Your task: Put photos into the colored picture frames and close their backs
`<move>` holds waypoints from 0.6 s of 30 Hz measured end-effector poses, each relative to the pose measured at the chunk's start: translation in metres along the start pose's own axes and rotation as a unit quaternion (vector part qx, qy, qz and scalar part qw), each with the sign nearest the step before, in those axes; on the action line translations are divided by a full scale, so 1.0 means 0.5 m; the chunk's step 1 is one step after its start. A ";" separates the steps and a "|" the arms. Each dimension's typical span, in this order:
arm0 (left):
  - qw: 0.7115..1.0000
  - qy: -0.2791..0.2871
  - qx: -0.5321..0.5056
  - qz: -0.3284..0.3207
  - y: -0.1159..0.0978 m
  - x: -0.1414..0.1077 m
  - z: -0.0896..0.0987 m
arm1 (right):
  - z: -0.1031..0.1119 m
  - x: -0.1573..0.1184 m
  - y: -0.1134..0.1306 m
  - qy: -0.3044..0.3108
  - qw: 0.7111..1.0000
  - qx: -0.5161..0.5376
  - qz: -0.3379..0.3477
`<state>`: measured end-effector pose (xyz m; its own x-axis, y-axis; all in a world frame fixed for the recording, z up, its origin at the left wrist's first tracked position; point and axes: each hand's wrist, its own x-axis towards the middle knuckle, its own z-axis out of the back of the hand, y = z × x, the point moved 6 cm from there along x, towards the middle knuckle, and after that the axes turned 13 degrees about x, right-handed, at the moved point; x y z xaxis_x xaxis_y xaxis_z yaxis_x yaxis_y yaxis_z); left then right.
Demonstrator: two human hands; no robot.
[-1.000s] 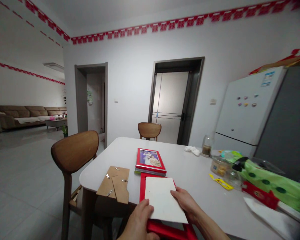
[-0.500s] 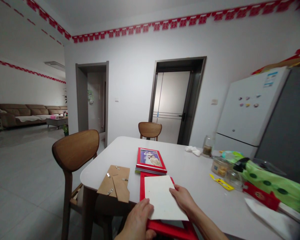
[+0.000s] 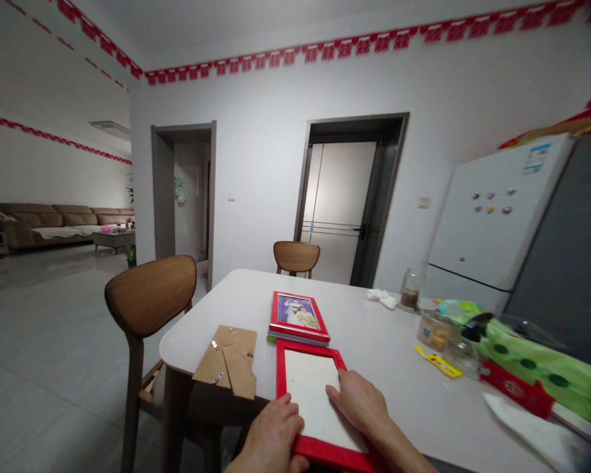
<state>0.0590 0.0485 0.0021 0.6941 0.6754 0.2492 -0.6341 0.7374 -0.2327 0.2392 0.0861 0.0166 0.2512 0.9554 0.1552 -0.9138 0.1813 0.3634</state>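
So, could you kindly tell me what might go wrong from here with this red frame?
The red frame seems to overhang the near edge of the table, with the left hand at that end, so it could tip or drop if that grip eases. The right hand rests on the white card, which looks loose in the frame and might slide out of line.

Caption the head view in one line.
Left hand holds a red rectangular frame while right hand presses its white card on a white table.
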 end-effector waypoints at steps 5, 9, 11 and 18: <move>0.998 -0.058 0.011 0.012 0.052 -0.042 0.040 | -0.002 -0.003 0.026 -0.023 0.997 0.055 0.039; 0.974 -0.102 0.094 0.178 0.193 -0.074 0.091 | -0.022 -0.025 0.134 -0.004 0.981 0.133 0.141; 0.952 -0.081 0.158 0.250 0.261 -0.081 0.100 | -0.040 -0.039 0.203 0.007 0.970 0.148 0.193; 0.944 -0.081 0.217 0.234 0.313 -0.074 0.089 | -0.102 -0.044 0.337 0.017 0.967 0.139 0.211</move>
<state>-0.0814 0.1391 -0.0016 0.2647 0.8936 0.3625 -0.9627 0.2664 0.0462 0.0636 0.1077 0.0277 -0.1412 0.9388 0.3142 -0.8108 -0.2918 0.5074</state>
